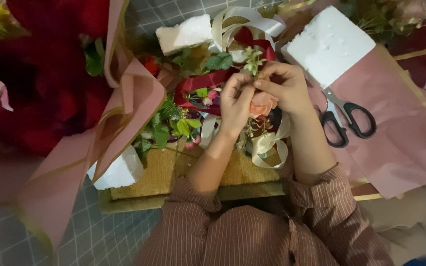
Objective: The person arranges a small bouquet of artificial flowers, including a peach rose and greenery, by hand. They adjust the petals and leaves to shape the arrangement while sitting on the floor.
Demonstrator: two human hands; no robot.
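Up close, peach-pink rose [263,104] between both hands.

No labels, signs or screens show anywhere, and no sealed package either. The nearest thing to packaging is the dusty-pink wrapping paper [400,133], spread flat at the right with a thin gold edge, and a second pink sheet [119,113] folded around the dark red bouquet at the left.

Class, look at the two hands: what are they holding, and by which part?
Both hands, left and right, pinch a small green sprig by its stem, just above a peach flower.
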